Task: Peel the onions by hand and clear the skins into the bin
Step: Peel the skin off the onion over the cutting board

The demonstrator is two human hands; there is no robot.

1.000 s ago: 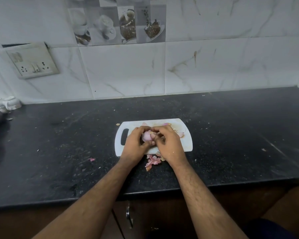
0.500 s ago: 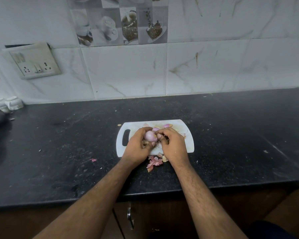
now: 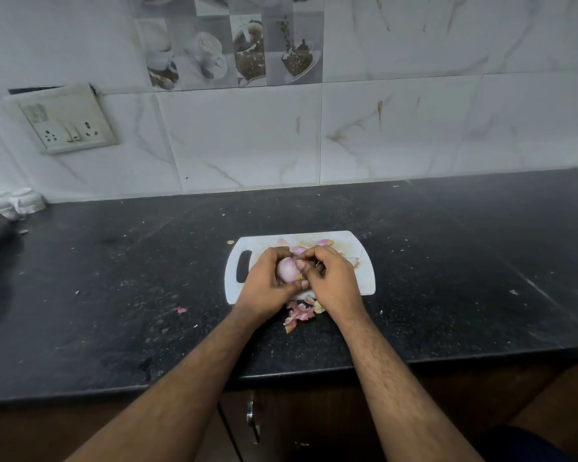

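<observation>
A small pale pink onion [image 3: 286,269] is gripped in my left hand [image 3: 267,285] just above the white cutting board [image 3: 364,281]. My right hand [image 3: 334,283] sits close against it, thumb and fingers curled onto the onion's right side. More small onions lie on the board behind my hands, one [image 3: 323,242] near the far edge. A heap of pink onion skins [image 3: 299,313] lies on the black counter at the board's near edge, between my wrists. No bin is in view.
The black stone counter [image 3: 447,261] carries scattered crumbs and one stray skin bit [image 3: 181,310] to the left. White cups [image 3: 20,201] stand at the far left by the tiled wall. A socket plate [image 3: 68,123] hangs on the wall. A cabinet handle [image 3: 251,418] is below the counter edge.
The onion has turned in my left hand and shows more of its peeled side. My right hand's fingers have shifted over its right side. Both hands stay above the board.
</observation>
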